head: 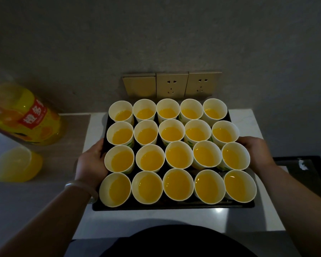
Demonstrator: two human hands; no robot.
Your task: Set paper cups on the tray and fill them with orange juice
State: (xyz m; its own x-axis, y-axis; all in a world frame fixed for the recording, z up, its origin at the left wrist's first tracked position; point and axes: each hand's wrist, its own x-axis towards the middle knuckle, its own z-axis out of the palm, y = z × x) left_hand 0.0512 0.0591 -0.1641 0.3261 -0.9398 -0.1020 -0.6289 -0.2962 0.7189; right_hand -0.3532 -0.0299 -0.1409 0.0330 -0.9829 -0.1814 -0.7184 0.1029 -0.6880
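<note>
A black tray [156, 206] sits on a white counter, packed with several white paper cups [178, 184] in neat rows. Every cup holds orange juice. My left hand [90, 164] grips the tray's left edge, with a pale bracelet on that wrist. My right hand [256, 152] grips the tray's right edge. A large orange juice bottle [24, 115] with a red label stands at the left, near a second yellow bottle [17, 164] in front of it.
The white counter [174, 219] ends at a grey wall with a switch and two sockets [171, 84] just behind the tray. A dark surface [300, 167] lies to the right. A lower brown ledge [70, 127] carries the bottles.
</note>
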